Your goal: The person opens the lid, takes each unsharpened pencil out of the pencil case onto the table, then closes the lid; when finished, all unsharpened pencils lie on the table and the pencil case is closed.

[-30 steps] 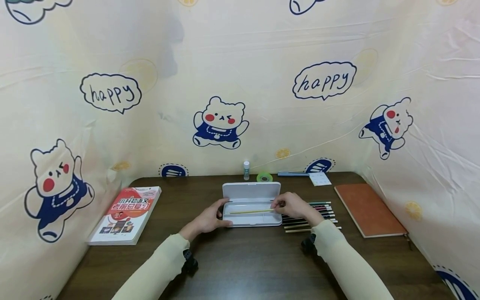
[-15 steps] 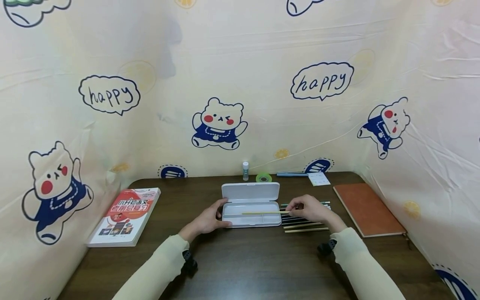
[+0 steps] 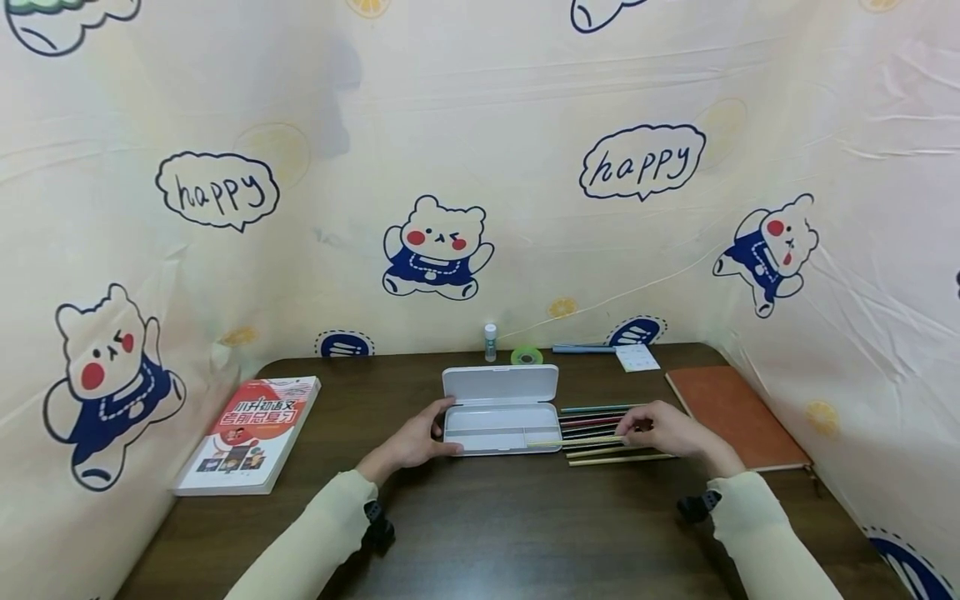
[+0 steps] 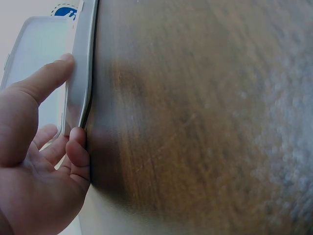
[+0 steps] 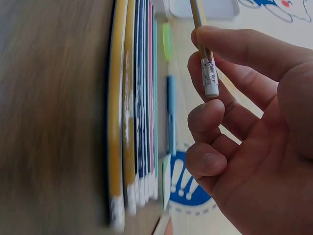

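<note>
A white pencil case (image 3: 480, 419) lies with its lid raised on the table. My left hand (image 3: 408, 439) grips the case's left end; in the left wrist view the thumb (image 4: 49, 78) presses its front side, with fingers curled at the end. A yellow pencil (image 5: 199, 22) is pinched between thumb and fingers of my right hand (image 3: 666, 429), close to its white eraser. Its other end reaches over the case's right part in the head view. Below and beside that hand lies a row of several pencils (image 3: 592, 422), yellow, dark, red and green, partly covered by the hand.
A red and white book (image 3: 251, 433) lies at left, a brown notebook (image 3: 735, 412) at right. Along the back edge are a glue stick (image 3: 491, 343), a green tape roll (image 3: 527, 357), a blue pen-like stick (image 3: 583, 348) and a pale card (image 3: 637, 357). Printed cloth hangs behind.
My right hand has drawn the yellow pencil rightward and toward me, from above the case's middle to over the pencil row. My left hand stays on the case.
</note>
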`<state>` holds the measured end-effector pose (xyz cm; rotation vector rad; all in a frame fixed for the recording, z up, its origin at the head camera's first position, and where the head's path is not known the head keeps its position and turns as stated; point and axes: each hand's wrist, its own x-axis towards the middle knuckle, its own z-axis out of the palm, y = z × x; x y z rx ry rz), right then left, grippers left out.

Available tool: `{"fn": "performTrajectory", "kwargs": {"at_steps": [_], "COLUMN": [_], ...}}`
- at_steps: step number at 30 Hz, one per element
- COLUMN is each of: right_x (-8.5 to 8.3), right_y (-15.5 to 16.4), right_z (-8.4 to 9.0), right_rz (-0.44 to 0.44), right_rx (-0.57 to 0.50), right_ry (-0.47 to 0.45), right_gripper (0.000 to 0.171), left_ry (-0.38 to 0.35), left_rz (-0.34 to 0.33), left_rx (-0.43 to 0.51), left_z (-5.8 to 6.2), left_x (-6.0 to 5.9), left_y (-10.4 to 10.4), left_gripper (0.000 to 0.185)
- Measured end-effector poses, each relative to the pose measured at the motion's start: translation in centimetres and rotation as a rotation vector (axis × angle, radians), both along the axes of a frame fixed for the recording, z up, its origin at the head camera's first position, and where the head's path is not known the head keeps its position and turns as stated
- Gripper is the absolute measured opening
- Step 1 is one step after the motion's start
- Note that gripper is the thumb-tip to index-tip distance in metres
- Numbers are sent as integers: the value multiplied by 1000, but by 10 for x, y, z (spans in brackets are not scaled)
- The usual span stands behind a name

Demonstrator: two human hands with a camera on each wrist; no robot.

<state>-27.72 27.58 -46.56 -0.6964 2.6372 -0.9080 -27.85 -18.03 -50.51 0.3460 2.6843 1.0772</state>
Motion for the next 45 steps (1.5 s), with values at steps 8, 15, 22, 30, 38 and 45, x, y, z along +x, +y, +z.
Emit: {"fn": "performTrajectory", "kwargs": {"at_steps": [8,15,22,30,38,45], "right_x": [14,22,25,24,22,19], "right_y": [30,50,62,61,54,54], "right_z": [-3,-7,-11,-20,-23,-25], "right_rz": [-29,-29,-1,-70,-127,-125], "right_rx": [-16,22,17,41,64,69], "right_ry": [-52,-63,-56,-12,32,32], "right_gripper": [7,5,5,4,4,7], "left_ry": [-12,-3,-3,-14,-24,-23], "left_rz": [0,3,1,3,6,8], "left_rx": [5,5,-2,3,6,15], "left_z": [1,1,1,2,2,2], "left_x": [1,1,1,1,2,2], "left_y": [0,1,0,0,1,1], "left_gripper": [90,90,90,90,89,89]}}
